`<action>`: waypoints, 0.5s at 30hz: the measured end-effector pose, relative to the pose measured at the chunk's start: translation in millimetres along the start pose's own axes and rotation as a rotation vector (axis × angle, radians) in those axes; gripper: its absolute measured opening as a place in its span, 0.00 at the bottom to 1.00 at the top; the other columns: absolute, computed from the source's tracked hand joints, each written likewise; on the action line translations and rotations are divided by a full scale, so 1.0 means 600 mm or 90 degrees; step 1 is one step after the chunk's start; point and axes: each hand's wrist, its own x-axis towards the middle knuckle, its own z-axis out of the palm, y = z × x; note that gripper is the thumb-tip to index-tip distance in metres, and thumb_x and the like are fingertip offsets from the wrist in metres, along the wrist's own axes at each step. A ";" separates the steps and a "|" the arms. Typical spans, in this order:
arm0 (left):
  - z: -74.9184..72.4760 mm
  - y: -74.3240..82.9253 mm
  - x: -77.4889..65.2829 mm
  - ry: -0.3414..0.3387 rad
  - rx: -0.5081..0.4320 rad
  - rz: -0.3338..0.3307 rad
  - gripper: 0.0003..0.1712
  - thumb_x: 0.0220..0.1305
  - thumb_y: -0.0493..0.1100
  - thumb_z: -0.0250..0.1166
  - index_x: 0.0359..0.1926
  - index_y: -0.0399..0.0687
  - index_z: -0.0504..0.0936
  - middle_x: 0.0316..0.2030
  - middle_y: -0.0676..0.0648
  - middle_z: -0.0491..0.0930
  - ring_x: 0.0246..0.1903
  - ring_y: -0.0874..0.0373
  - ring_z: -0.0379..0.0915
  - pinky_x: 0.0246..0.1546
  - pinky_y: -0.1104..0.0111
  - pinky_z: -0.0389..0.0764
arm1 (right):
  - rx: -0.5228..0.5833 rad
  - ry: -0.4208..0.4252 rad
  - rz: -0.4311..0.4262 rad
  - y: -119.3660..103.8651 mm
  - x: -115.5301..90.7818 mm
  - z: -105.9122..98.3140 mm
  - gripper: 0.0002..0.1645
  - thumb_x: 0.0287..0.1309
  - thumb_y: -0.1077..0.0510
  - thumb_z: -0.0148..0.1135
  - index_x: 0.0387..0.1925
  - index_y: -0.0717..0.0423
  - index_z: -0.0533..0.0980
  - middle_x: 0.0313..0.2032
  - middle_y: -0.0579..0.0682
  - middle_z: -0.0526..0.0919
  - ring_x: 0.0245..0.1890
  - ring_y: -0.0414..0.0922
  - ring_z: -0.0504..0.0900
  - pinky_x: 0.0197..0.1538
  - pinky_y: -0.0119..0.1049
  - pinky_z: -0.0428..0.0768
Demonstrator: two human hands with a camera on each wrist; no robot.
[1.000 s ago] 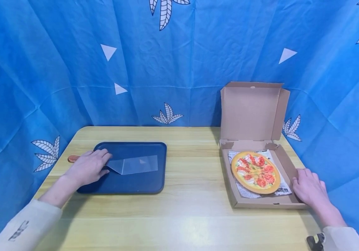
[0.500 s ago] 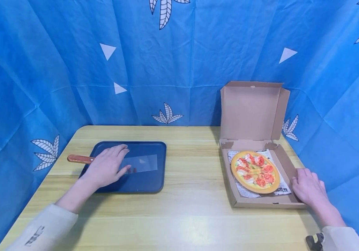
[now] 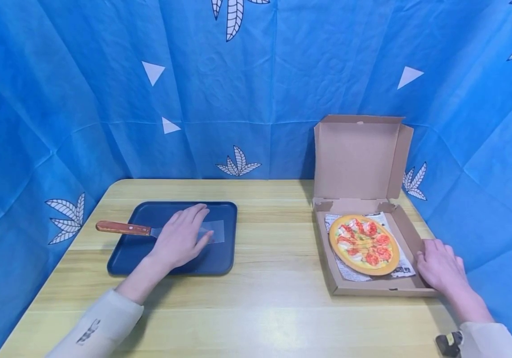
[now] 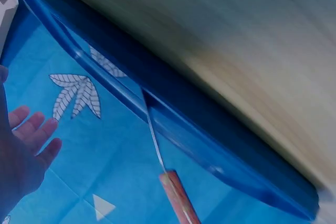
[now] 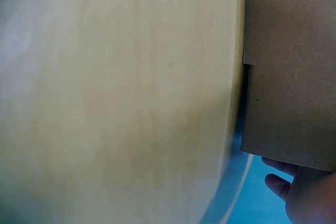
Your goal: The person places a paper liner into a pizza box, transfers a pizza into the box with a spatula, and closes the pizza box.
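My left hand (image 3: 179, 238) hangs above the dark blue tray (image 3: 148, 214) at the left of the table (image 3: 278, 283), fingers loose and extended, holding nothing. Beneath it lies the spatula (image 3: 146, 230): its wooden handle (image 3: 119, 227) sticks out over the tray's left rim, and its flat blade (image 3: 218, 228) lies over the tray, partly hidden from above by my fingers. From the left wrist, hand and handle look well apart. My right hand (image 3: 441, 263) grips the right wall (image 3: 405, 231) of the open pizza box (image 3: 385, 292), thumb seemingly inside and fingers outside — how firmly, I cannot tell. The pizza (image 3: 364, 245) sits in the box on printed paper (image 3: 354, 274), at the right of the table, with the lid (image 3: 358, 164) standing up at the far side.

To do this well, I'd judge, I should carry my left hand high enough that no finger catches the blade; with the handle overhanging the rim, a bump might swing it. My right hand wants only a steady, light hold, since thin cardboard probably bends easily.

A second ago my left hand covered much of the spatula's handle; now it is farther right, over the blade — the handle is bare. Box, pizza and right hand look unchanged.
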 end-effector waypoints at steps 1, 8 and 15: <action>0.002 0.005 0.003 -0.003 -0.003 -0.002 0.35 0.73 0.57 0.61 0.69 0.36 0.73 0.68 0.35 0.73 0.68 0.40 0.69 0.67 0.43 0.72 | -0.001 0.000 0.000 0.000 0.000 0.000 0.30 0.75 0.57 0.45 0.65 0.81 0.60 0.59 0.79 0.63 0.56 0.77 0.61 0.49 0.74 0.65; 0.014 0.041 0.027 -0.009 -0.018 0.007 0.36 0.75 0.58 0.58 0.71 0.37 0.72 0.69 0.37 0.72 0.69 0.42 0.68 0.68 0.44 0.71 | -0.002 0.002 -0.001 -0.001 -0.001 -0.001 0.31 0.75 0.57 0.45 0.65 0.81 0.60 0.59 0.80 0.63 0.56 0.78 0.61 0.49 0.74 0.65; 0.017 0.085 0.059 0.010 -0.016 0.023 0.35 0.74 0.57 0.59 0.70 0.36 0.72 0.67 0.38 0.73 0.68 0.43 0.69 0.68 0.47 0.71 | 0.000 0.000 -0.004 0.002 0.001 0.001 0.32 0.75 0.56 0.45 0.66 0.82 0.60 0.60 0.80 0.63 0.56 0.78 0.61 0.50 0.74 0.65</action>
